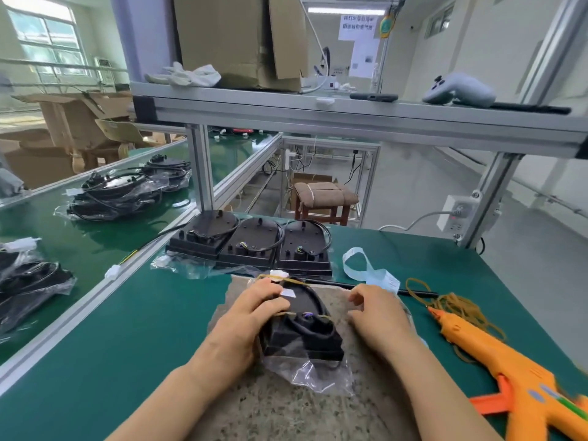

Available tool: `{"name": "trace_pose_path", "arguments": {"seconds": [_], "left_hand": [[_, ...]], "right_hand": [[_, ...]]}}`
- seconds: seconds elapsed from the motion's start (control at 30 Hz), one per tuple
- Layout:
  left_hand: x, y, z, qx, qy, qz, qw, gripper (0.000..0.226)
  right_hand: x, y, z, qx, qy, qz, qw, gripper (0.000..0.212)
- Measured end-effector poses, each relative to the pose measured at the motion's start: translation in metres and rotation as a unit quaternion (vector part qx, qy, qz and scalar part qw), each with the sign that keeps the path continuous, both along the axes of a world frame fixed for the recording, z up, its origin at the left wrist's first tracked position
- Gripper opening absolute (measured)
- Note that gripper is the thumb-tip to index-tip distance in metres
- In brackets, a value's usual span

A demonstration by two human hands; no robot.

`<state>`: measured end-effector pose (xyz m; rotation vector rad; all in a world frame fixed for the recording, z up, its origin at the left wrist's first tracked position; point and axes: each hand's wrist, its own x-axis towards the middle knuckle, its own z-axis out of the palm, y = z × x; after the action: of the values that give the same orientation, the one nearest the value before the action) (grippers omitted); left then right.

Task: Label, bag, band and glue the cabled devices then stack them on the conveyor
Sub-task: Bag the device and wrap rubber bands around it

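Entry: bagged device (302,332), black and cabled, in a clear bag on the stone slab (286,409) at mid desk (127,329). Rubber band (299,282) stretched across its far end. Left hand (254,310) grips the device's left side, fingers curled over the top. Right hand (378,316) is curled at the right edge; what it holds cannot be told. Advice: keep the device pinned, seat the band evenly over cable and bag, and avoid tearing the film.

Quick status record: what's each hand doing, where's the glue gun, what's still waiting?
workpiece: black cabled device in clear plastic bag, yellow rubber band across it
left hand: grips the device
right hand: beside the bag, fingers curled, grip unclear
glue gun: orange plastic, lying right on green table
waiting: three black devices, row behind
conveyor: bagged devices piled
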<state>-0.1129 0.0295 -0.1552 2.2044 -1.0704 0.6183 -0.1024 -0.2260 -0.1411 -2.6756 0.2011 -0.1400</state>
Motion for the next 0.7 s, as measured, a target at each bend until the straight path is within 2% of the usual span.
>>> {"name": "trace_pose_path", "arguments": {"seconds": [0.1,0.2,0.4,0.57,0.7], "left_hand": [[-0.002,0.010,0.000,0.012,0.063,0.004,0.998,0.039],[-0.004,0.022,-0.004,-0.007,0.157,0.028,0.987,0.060],[-0.007,0.011,-0.018,-0.164,0.277,0.061,0.945,0.063],[-0.005,0.012,-0.025,-0.181,0.284,0.054,0.940,0.061],[-0.005,0.011,-0.028,-0.188,0.283,0.049,0.939,0.060]], "right_hand": [[-0.007,-0.007,0.010,0.034,-0.040,-0.031,0.998,0.012],[-0.014,-0.010,0.019,0.029,-0.070,-0.044,0.996,0.007],[-0.042,-0.023,0.026,0.042,-0.086,-0.093,0.991,0.004],[-0.092,-0.055,0.022,0.034,-0.098,-0.217,0.971,0.026],[-0.141,-0.088,0.020,-0.057,0.008,-0.304,0.951,0.045]]}}
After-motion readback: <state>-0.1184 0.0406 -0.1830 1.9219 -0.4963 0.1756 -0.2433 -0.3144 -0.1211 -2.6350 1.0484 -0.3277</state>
